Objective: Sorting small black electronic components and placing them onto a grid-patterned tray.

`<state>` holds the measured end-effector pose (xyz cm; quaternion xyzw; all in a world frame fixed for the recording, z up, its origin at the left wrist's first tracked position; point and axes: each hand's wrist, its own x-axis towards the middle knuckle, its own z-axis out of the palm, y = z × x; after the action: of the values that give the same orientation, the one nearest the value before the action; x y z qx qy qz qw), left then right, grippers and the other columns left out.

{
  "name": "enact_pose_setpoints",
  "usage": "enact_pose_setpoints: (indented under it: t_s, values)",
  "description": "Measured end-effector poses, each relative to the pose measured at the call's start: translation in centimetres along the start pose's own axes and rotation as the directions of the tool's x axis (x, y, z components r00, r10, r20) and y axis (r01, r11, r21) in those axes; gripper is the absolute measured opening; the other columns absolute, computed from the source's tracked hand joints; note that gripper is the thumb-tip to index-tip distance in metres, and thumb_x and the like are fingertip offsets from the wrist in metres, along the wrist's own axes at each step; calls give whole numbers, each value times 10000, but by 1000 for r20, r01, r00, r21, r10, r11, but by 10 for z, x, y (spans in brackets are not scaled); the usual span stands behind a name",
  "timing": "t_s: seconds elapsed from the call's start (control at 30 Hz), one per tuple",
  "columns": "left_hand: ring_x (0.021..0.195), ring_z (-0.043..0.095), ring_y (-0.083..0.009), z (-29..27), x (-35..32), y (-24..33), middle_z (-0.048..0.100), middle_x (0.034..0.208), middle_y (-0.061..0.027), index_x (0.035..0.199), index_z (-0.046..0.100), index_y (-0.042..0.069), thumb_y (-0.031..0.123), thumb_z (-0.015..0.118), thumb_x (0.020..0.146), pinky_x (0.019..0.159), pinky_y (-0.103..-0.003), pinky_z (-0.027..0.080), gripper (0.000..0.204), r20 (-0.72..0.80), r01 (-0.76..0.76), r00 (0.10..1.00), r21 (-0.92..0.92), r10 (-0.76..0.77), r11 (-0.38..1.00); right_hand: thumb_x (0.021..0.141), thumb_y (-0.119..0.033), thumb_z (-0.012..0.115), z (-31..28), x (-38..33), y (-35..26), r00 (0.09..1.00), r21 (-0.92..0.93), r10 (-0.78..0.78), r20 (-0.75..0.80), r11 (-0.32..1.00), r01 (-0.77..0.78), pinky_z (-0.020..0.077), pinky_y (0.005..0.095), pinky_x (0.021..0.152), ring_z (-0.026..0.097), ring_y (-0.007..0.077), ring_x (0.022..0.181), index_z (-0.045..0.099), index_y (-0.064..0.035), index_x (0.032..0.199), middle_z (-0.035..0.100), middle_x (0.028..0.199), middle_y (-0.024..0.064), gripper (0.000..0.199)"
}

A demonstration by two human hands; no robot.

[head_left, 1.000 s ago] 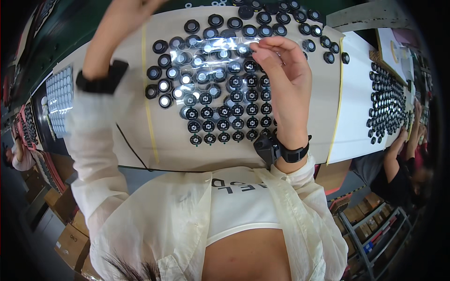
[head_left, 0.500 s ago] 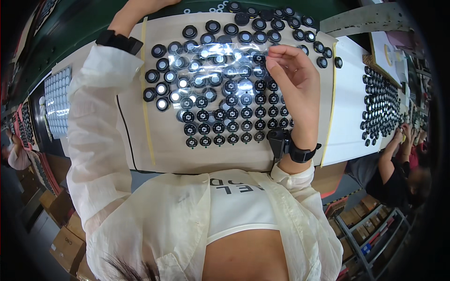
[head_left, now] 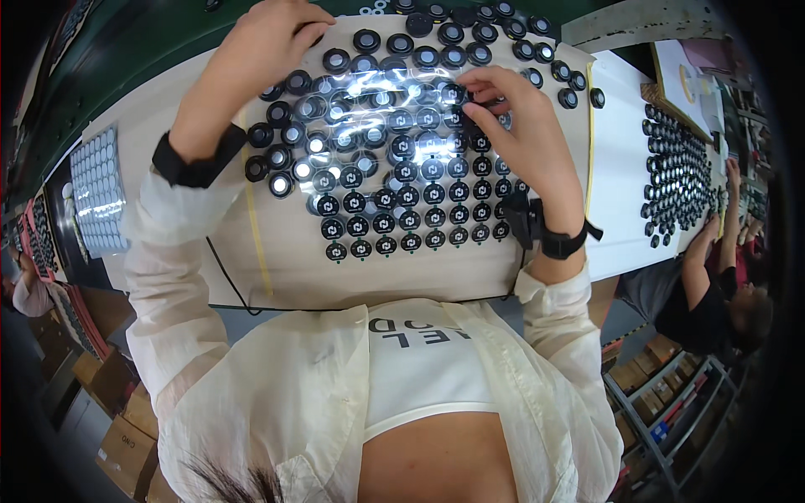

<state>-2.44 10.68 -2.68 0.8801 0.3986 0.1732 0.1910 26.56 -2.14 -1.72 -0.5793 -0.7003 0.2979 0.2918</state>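
A clear glossy plastic sheet point(head_left: 366, 134) bearing rows of round black stickers point(head_left: 407, 172) lies over the middle of the work surface. Under its far and left parts show several round black parts with pale centres. My right hand point(head_left: 524, 117) is at the sheet's far right corner, thumb and fingers closed on its edge. My left hand point(head_left: 270, 42) is above the far left of the surface, beside a round black part point(head_left: 336, 60). Its fingers are curled together, and their inner side is hidden, so what they hold does not show.
More round black parts point(head_left: 450, 33) stand along the far side. Small pale rings point(head_left: 375, 7) lie on the green surface behind. A sheet of pale discs point(head_left: 99, 193) is at the left. At right, many black parts point(head_left: 681, 176) stand on a white board, near another person point(head_left: 696, 293).
My left hand has come back nearer from the far edge, with more of it in view. My right hand has shifted slightly left and farther away, still at the sheet's corner.
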Motion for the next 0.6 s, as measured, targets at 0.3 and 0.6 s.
enact_pose_setpoints:
  t_s: [0.3,0.6]
  values:
    - [888,599,-229,64,-25,92,507,955,-97,1272,621,84,101,642,858,749,-312,524,415,38,-225,974,174,221,959,747,55,717,2,49,12,958,-38,-62,280,996,76,546,313,676,696,234,711,665,22,881,697,770,135,147]
    - [911,585,-208,79,-32,93,519,961,-99,1168,628,-26,45,651,723,718,-272,562,451,-71,-219,967,264,245,939,740,7,750,-5,70,5,870,-199,55,490,979,50,529,289,650,677,179,686,671,14,858,694,735,103,141]
